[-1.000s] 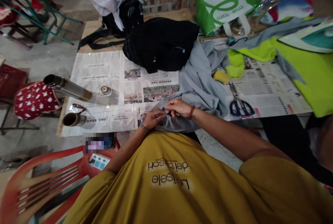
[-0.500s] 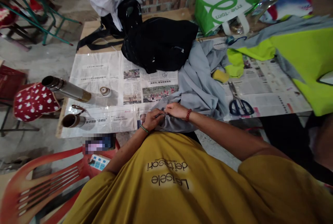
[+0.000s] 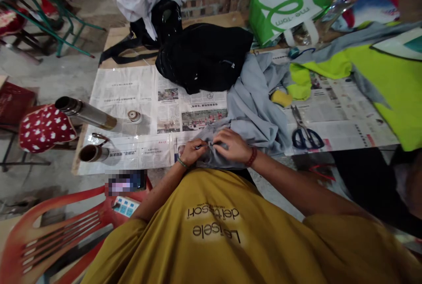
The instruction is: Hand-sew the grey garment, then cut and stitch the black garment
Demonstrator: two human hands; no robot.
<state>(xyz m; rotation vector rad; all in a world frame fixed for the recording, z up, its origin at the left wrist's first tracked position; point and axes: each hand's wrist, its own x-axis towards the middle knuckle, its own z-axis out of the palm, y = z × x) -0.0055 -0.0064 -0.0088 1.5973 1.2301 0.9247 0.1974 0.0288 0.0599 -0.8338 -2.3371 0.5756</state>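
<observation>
Grey cloth [image 3: 255, 106] lies bunched on the newspaper and comes to the table's front edge. There my left hand [image 3: 191, 153], with a beaded bracelet, pinches a fold of it. Close on its right is my right hand [image 3: 233, 147], fingers bent and pinched together over the cloth. Something thin seems to be between its fingertips, too small to make out. Scissors [image 3: 302, 133] with dark blue handles lie to the right of my hands. A yellow sponge-like piece [image 3: 281, 98] rests beside the grey cloth.
Behind the cloth is a black bag [image 3: 204, 57]; a green-white bag [image 3: 286, 9] stands farther back. At left are a steel flask [image 3: 87, 114], its lid [image 3: 134, 116] and a cup [image 3: 90, 153]. An iron [image 3: 400, 43] sits on yellow-green cloth [image 3: 392, 95]. A red chair [image 3: 75, 194] stands near my left.
My right hand has turned and shifted slightly right, away from my left hand, which stays on the cloth. The iron has slid away from me toward the back of the yellow-green cloth.
</observation>
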